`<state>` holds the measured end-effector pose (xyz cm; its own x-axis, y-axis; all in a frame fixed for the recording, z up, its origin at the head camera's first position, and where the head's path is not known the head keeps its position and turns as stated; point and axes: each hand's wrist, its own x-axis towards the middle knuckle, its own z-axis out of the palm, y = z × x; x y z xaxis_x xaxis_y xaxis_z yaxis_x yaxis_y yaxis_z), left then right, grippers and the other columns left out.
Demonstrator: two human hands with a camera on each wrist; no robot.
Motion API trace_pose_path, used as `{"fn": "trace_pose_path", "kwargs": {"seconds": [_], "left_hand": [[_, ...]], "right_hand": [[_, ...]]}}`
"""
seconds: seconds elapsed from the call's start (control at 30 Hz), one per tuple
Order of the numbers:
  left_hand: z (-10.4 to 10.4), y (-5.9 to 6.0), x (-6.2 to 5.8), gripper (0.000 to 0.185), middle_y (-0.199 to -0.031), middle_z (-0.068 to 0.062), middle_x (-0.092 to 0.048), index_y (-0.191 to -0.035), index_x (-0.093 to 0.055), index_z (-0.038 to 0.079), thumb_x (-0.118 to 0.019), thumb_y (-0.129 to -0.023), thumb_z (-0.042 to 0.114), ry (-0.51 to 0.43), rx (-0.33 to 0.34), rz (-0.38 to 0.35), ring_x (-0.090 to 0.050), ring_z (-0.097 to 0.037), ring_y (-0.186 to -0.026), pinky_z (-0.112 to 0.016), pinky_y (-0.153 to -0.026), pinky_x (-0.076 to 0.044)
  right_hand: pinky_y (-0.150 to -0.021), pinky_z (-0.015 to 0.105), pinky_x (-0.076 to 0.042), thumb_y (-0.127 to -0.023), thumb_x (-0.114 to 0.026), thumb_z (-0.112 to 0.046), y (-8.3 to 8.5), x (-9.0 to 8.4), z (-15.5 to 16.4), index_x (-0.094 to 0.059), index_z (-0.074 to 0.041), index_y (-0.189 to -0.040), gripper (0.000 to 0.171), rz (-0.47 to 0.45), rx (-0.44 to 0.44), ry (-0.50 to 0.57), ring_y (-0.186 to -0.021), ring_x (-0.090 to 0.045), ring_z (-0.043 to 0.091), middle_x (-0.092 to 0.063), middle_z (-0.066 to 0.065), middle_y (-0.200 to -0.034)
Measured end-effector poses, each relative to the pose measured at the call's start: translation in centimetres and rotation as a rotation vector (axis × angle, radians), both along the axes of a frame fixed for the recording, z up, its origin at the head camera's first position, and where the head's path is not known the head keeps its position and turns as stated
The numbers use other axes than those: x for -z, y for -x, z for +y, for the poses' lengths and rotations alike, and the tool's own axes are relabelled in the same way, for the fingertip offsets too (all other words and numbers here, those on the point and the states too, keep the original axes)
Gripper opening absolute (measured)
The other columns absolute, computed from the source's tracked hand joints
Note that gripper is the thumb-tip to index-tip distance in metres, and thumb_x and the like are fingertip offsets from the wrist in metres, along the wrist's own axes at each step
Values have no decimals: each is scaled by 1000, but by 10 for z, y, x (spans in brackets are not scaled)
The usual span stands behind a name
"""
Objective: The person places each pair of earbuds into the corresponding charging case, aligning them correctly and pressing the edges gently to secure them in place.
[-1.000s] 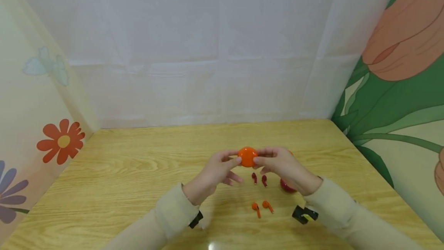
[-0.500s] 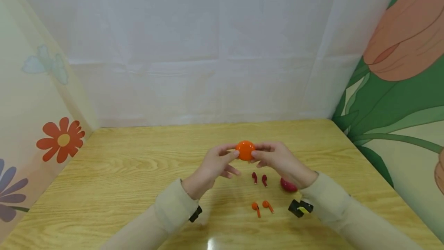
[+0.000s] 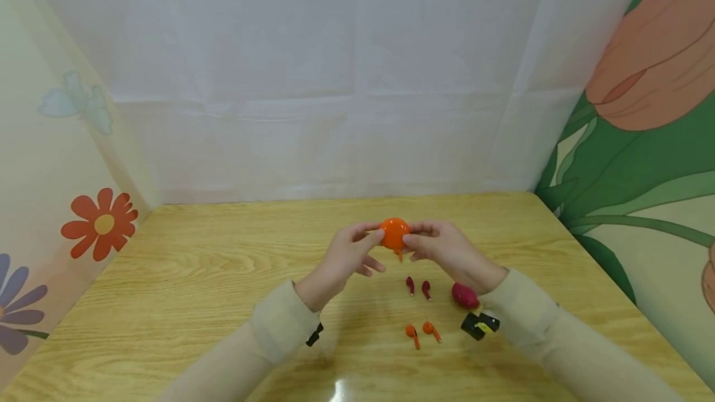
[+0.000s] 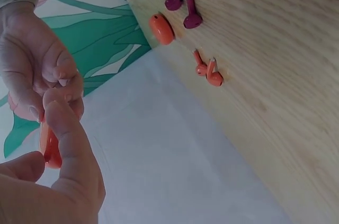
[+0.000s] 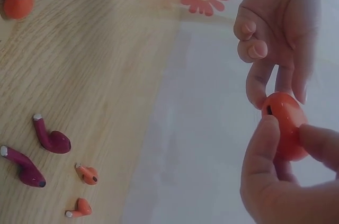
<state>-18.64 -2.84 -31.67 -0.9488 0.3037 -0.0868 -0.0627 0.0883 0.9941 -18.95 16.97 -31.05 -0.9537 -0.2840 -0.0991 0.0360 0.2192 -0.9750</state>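
Note:
A glossy orange earbud case [image 3: 395, 233] is held up over the table between both hands, its lid down. My left hand [image 3: 345, 259] pinches its left edge with thumb and fingers. On the opposite edge, my right hand [image 3: 449, 252] grips it the same way; the right wrist view shows a small dark slot in the case [image 5: 286, 128]. Below the hands lie two dark red earbuds [image 3: 426, 290]. Behind them an orange earbud [image 3: 399, 255] peeks out under the case; the left wrist view shows this orange pair [image 4: 214, 74] in full.
Nearer the body lies another pair of orange earbuds [image 3: 413, 335]. A dark red case [image 3: 465, 296] sits by the right wrist. A second orange case [image 4: 161, 28], hidden behind the right hand in the head view, rests on the wooden table [image 3: 234, 265]. White cloth [image 3: 279, 79] hangs behind.
Both hands have carried the orange case slightly up and away from the body. The dark red case and an orange earbud have come more into view. Both hands keep their grip.

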Motion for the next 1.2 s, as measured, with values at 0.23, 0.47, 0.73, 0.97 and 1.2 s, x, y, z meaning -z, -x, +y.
{"fn": "trace_pose_path", "kwargs": {"seconds": [0.23, 0.47, 0.73, 0.97, 1.2], "left_hand": [[-3, 3, -3, 39, -109, -14, -67, -131, -57, 1, -54, -102, 27, 11, -30, 69, -61, -10, -52, -22, -49, -49], [-10, 5, -4, 38, -104, -14, -66, -128, -59, 0, -55, -101, 27, 43, -59, 125, -60, -11, -50, -23, -49, -48], [-19, 6, -8, 39, -104, -13, -64, -129, -59, 0, -56, -101, 27, 45, -71, 135, -61, -12, -51, -25, -51, -50], [-23, 5, -10, 38, -107, -14, -63, -128, -59, 0, -56, -100, 26, 37, -82, 136, -61, -13, -52, -25, -52, -51], [-29, 1, -9, 38, -109, -14, -62, -127, -59, -3, -57, -100, 24, 34, -52, 130, -62, -14, -55, -26, -55, -51]], "right_hand": [[-91, 42, -51, -99, -56, -12, 4, -4, -6, -52, 13, -126, 37, 8, -7, 10, -95, -63, 24, -61, 21, -117], [-87, 40, -52, -99, -57, -12, 7, -5, -15, -53, 13, -124, 36, 34, -35, 22, -94, -62, 24, -64, 19, -112], [-85, 36, -53, -99, -58, -13, 11, -9, -23, -54, 12, -123, 35, 33, -43, 34, -93, -62, 23, -64, 19, -113], [-87, 40, -52, -99, -58, -13, 12, -11, -28, -54, 11, -124, 36, 36, -59, 47, -100, -62, 30, -64, 19, -113], [-87, 37, -52, -99, -58, -11, 13, -13, -33, -52, 13, -125, 37, 34, -95, 93, -99, -63, 28, -64, 19, -113]]}}
